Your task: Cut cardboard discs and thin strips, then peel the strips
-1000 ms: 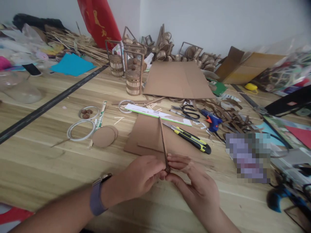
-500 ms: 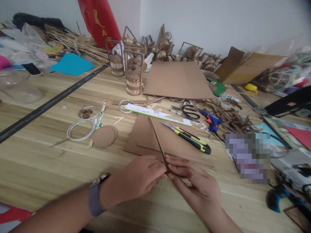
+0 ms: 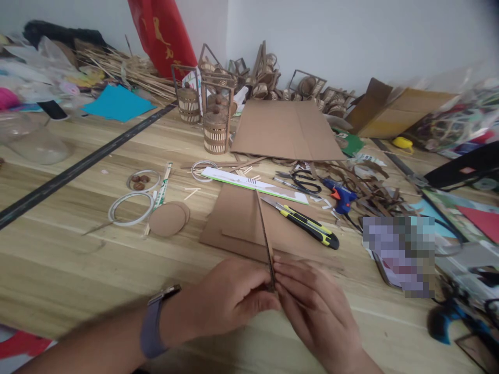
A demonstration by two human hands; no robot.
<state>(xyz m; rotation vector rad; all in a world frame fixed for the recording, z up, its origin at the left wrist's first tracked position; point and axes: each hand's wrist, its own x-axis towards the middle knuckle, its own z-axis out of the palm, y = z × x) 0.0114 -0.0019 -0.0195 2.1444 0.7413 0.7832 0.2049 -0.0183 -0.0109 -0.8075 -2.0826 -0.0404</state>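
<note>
Between my hands a thin strip of corrugated cardboard stands on edge, its far end pointing away from me. My left hand, with a watch on the wrist, is closed on the strip's near end from the left. Against its right face press the fingers of my right hand, also closed on it. Under and beyond the strip lie flat cardboard sheets. A yellow and black utility knife rests on them, blade out, just right of the strip. A white ruler-like strip with a green edge lies behind.
Left are cardboard discs and tape rolls. Right are black scissors, a blue glue gun and a phone. Farther back stand small slatted baskets, a large cardboard sheet and a cardboard box.
The cardboard strip has turned, its far end moving right toward the knife. Both hands have shifted slightly nearer to me, and my left thumb now shows along the strip's near end.
</note>
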